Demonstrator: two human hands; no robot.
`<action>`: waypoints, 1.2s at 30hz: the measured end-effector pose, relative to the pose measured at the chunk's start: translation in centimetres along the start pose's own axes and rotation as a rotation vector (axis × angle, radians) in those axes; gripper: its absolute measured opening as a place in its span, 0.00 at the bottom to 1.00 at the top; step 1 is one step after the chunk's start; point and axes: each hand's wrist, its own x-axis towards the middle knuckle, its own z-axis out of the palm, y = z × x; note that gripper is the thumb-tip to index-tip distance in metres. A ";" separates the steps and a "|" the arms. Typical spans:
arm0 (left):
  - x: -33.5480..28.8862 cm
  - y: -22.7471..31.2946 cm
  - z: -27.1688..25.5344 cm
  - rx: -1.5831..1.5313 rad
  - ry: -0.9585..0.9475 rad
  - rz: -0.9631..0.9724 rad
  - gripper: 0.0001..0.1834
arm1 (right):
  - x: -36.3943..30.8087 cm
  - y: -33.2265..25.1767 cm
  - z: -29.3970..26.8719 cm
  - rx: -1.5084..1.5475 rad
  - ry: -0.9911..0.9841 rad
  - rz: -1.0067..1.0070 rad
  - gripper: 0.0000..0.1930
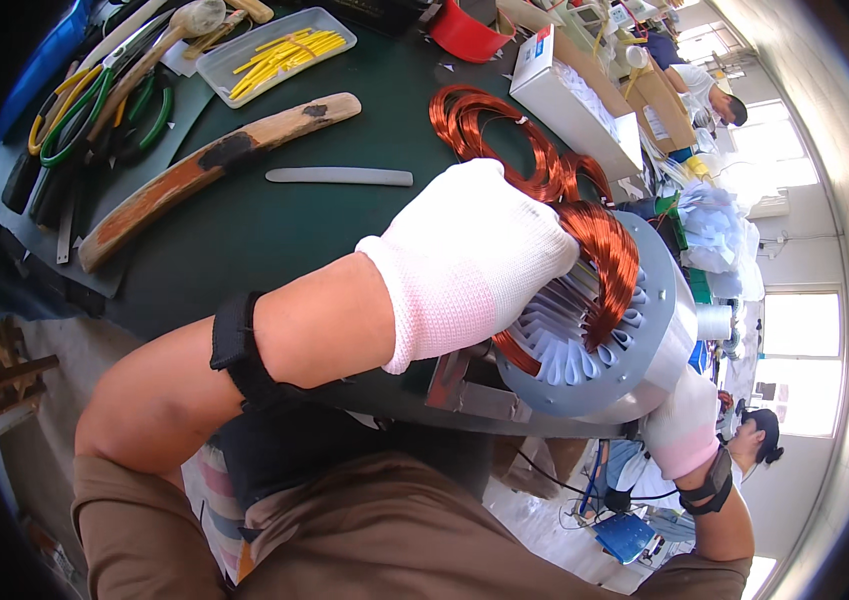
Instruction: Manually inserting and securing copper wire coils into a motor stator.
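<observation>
A grey motor stator (666, 285) stands at the table's front edge, its bore turned toward me. White paper slot liners (569, 365) ring the inside, and a bundle of copper winding wire (612, 262) arches out of it. My left hand (489, 250), in a white and pink knit glove, is closed at the bundle's upper left side; its fingertips are partly hidden. Against the stator's outer right side lies my right hand (682, 425), gloved alike, with its fingers mostly out of sight. More copper coils (504, 135) lie behind the stator, linked to the bundle.
Left of the coils lie a white flat strip (339, 176) and a curved wooden stick (214, 165). Scissors (79, 110) and other hand tools crowd the far left. A clear tray (206, 70) holds yellow sticks. A white box (574, 100) stands behind; other people are at right.
</observation>
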 end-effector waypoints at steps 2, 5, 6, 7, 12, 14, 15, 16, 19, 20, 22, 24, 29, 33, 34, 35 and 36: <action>0.0 -0.1 0.0 -0.017 0.013 0.013 0.04 | 0.1 0.3 -0.4 -0.052 -0.047 -0.019 0.19; -0.3 -0.4 0.2 -0.064 0.021 0.012 0.04 | -1.1 1.2 -0.5 -0.130 -0.118 0.014 0.17; -0.3 -0.4 0.5 -0.026 0.032 0.011 0.04 | -1.5 1.5 -0.3 -0.152 -0.141 0.062 0.16; -0.2 -0.3 0.5 0.008 0.046 0.014 0.03 | -1.7 1.5 -0.5 -0.154 -0.139 0.063 0.16; -0.2 0.1 0.2 0.057 -0.003 0.004 0.03 | -0.7 0.0 -0.8 -0.021 -0.003 0.010 0.16; -0.4 0.0 0.3 0.037 0.004 -0.002 0.03 | -0.2 -0.1 -0.1 -0.028 -0.014 0.031 0.15; -0.6 -0.1 0.5 -0.032 0.038 -0.022 0.04 | 0.0 -0.1 0.1 0.022 -0.005 0.036 0.15; -0.8 -0.2 0.8 -0.101 0.071 -0.043 0.05 | 0.1 0.0 0.3 0.072 0.003 0.041 0.14; -0.9 -0.4 1.2 -0.181 0.225 -0.111 0.09 | -0.2 1.5 0.5 -0.036 -0.084 0.016 0.13; -1.0 -0.6 1.2 -0.183 0.225 -0.109 0.09 | -0.6 1.4 0.3 -0.037 -0.085 0.018 0.13; -0.9 -0.8 1.0 -0.359 0.145 -0.355 0.14 | -1.6 1.2 -0.2 -0.136 -0.105 0.102 0.13; -0.6 -1.6 1.3 -0.475 0.078 -0.459 0.18 | -1.4 1.4 -0.6 -0.119 -0.093 0.077 0.14; -0.1 -2.0 2.3 -0.699 -0.098 -0.423 0.28 | -0.4 0.3 -0.4 -0.003 -0.017 0.022 0.16; 0.0 -1.7 2.6 -0.583 -0.008 -0.351 0.24 | 0.5 -0.4 -0.6 0.010 -0.107 0.034 0.16; 0.0 -1.7 2.5 -0.587 -0.008 -0.354 0.24 | 0.4 -0.3 -0.6 0.003 -0.083 0.036 0.16; -0.1 -1.7 2.4 -0.569 0.003 -0.348 0.24 | 0.5 -0.1 -0.4 0.002 -0.088 0.036 0.16; -0.1 -1.7 2.4 -0.553 0.010 -0.341 0.23 | 0.6 0.2 -0.1 0.027 -0.090 0.039 0.14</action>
